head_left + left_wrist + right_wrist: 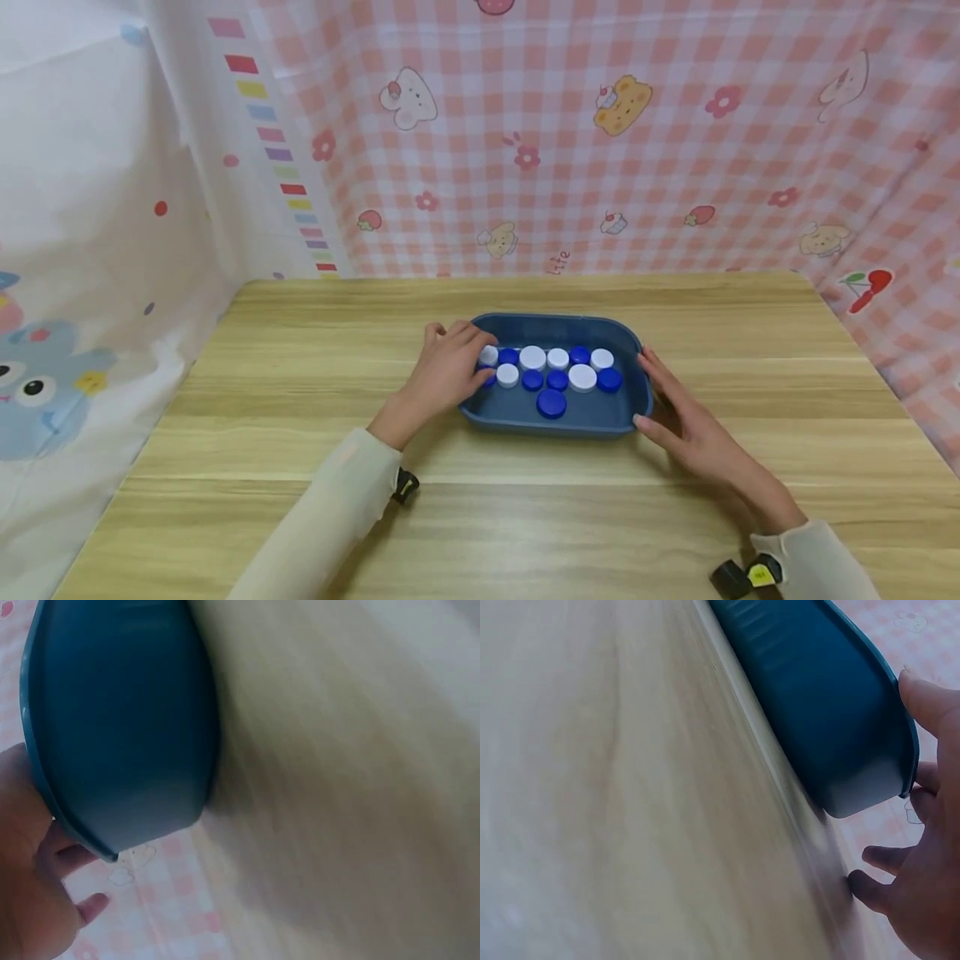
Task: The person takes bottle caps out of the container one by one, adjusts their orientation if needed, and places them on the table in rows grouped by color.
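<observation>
A blue plastic tray (517, 425) with rounded corners stands on the wooden table. In it lie several round bottle caps, blue ones like the blue cap (551, 403) and white ones like the white cap (582, 377). My left hand (450, 362) reaches over the tray's left end. Its thumb and forefinger spread beside a white cap (488, 356) and a partly hidden blue cap; contact is unclear. At the right end, my right hand (693, 429) touches the rim with thumb and fingers spread. Both wrist views show the tray's outer wall (127, 712), but no caps.
The wooden table (480, 517) extends around the tray on all sides. Behind it hangs a pink checked cloth (555, 167) with cartoon prints, and a white printed cloth (97, 250) hangs at the left. Black straps circle both wrists.
</observation>
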`<state>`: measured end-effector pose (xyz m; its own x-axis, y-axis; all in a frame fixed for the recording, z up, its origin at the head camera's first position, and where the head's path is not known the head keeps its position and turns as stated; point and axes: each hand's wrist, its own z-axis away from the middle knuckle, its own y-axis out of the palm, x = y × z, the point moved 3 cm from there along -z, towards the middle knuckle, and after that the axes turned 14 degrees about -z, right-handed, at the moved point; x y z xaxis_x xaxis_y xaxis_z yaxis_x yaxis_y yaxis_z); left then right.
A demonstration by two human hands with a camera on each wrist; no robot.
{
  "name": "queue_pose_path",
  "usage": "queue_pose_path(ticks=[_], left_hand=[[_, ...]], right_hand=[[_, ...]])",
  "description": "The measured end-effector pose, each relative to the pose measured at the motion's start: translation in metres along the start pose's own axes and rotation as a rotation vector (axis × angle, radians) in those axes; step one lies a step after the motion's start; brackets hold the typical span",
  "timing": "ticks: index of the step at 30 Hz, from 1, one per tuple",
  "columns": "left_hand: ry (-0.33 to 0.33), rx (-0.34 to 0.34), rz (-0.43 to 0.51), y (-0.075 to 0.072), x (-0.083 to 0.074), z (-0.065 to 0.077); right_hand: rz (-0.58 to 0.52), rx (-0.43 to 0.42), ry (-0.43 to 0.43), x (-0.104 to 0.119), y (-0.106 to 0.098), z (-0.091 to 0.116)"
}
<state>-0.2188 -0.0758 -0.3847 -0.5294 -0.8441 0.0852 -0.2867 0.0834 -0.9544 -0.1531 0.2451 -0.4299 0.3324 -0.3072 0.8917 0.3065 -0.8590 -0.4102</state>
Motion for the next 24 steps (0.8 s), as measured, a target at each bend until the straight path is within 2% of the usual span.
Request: queue_pose_path(ticks=[4, 8, 11, 13, 18, 20, 22, 24], left_hand=[[0.001, 0.046, -0.015, 0.003, -0.002, -0.005], [-0.002, 0.042, 0.004, 0.002, -0.003, -0.007], [-0.023, 0.014, 0.044, 0.0, -0.001, -0.005], [-0.042, -0.031, 0.103, 0.0, 0.003, -0.002], [-0.062, -0.136, 0.346, 0.002, 0.016, 0.012], [-0.066, -0.147, 0.427, 0.004, 0.02, 0.018], [-0.066, -0.142, 0.468, 0.005, 0.022, 0.025], [-0.076, -0.11, 0.489, 0.008, 0.022, 0.032]], right_hand=[[-0.053, 0.005, -0.043, 0.0, 0.001, -0.001], [-0.105, 0.002, -0.099, 0.0, 0.003, -0.002], [-0.126, -0.005, -0.126, -0.003, 0.004, -0.003], [-0.131, -0.005, -0.133, -0.005, 0.006, -0.004], [-0.112, -0.011, -0.124, -0.005, 0.005, -0.004], [-0.101, -0.015, -0.104, -0.006, 0.004, -0.004], [-0.1, -0.016, -0.079, -0.006, 0.002, -0.003], [-0.1, -0.018, -0.058, -0.007, 0.001, -0.002]])
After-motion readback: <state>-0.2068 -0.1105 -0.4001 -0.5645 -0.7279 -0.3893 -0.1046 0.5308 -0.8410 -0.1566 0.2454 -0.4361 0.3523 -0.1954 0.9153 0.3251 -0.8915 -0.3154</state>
